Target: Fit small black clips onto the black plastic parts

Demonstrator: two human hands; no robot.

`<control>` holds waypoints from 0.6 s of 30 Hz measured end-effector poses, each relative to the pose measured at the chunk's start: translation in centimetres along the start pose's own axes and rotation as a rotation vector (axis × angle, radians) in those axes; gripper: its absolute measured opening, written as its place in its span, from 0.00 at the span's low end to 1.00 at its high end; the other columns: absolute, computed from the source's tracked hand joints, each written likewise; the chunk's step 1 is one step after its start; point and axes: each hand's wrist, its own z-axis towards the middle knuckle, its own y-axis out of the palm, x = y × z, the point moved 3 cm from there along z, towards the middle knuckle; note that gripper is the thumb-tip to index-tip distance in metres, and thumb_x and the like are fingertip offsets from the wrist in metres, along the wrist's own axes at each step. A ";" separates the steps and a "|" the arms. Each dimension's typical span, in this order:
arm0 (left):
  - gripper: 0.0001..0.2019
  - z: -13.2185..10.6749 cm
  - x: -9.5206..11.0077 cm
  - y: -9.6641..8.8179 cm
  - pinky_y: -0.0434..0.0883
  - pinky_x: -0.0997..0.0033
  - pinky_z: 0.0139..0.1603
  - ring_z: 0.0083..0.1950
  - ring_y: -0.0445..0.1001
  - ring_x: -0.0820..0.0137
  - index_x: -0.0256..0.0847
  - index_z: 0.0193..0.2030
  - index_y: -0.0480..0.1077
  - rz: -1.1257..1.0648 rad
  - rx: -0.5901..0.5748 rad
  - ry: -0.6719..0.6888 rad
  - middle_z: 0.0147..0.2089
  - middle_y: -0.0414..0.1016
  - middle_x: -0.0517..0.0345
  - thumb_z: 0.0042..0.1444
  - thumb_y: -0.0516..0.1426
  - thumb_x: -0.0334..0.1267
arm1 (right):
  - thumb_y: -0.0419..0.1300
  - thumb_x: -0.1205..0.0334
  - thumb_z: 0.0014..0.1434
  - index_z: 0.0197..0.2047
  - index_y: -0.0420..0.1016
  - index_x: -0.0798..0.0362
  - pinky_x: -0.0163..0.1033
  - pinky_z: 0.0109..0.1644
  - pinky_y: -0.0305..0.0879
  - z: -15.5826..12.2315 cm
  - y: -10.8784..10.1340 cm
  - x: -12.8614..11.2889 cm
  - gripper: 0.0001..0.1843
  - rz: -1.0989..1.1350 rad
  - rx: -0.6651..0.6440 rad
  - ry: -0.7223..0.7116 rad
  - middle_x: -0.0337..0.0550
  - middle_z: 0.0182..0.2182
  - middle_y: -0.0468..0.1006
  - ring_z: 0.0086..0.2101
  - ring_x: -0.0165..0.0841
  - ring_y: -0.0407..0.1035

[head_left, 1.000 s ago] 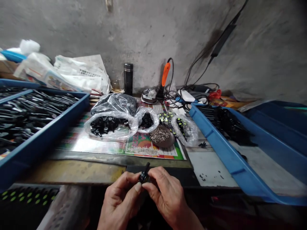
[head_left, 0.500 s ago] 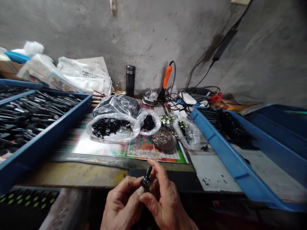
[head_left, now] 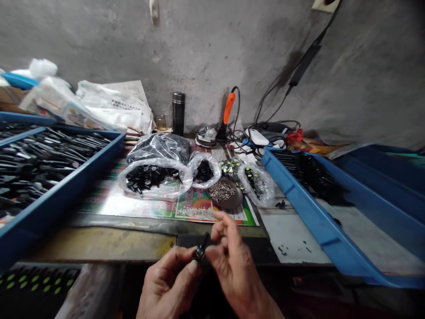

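My left hand (head_left: 171, 279) pinches a small black part with a short stem (head_left: 200, 249) between thumb and forefinger, the stem pointing up and slightly right. Just to its right is my right hand (head_left: 234, 266), thumb near the part and fingers loosely bent and apart; I see nothing held in it. Beyond the hands sits a brown dish (head_left: 234, 201) of small metal screws. Around it stand clear bags with black parts: a wide bag (head_left: 122, 182), a smaller bag (head_left: 215, 170) and one with yellow-dotted parts (head_left: 268, 190).
A blue tray (head_left: 96, 170) full of black long-handled pieces stands at left, another blue tray (head_left: 299, 206) at right. An orange-handled tool (head_left: 229, 108) stands upright near cables. A black flask (head_left: 178, 113) is by the wall. Yellow-green-tipped pieces (head_left: 40, 279) lie below the table edge.
My right hand has drawn away from the black part, up and to the right, its fingers now bent more. My left hand keeps its pinch on the part. The view has shifted slightly.
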 end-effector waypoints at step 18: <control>0.17 0.0 0.0 -0.4 0.51 0.83 0.18 0.18 0.56 0.82 0.39 0.35 0.79 -0.034 0.009 0.015 0.20 0.65 0.65 0.45 0.71 0.50 | 0.52 0.39 0.68 0.44 0.66 0.50 0.34 0.29 0.65 0.2 0.2 -0.3 0.21 -0.042 0.084 -0.114 0.38 0.30 0.71 0.28 0.33 0.70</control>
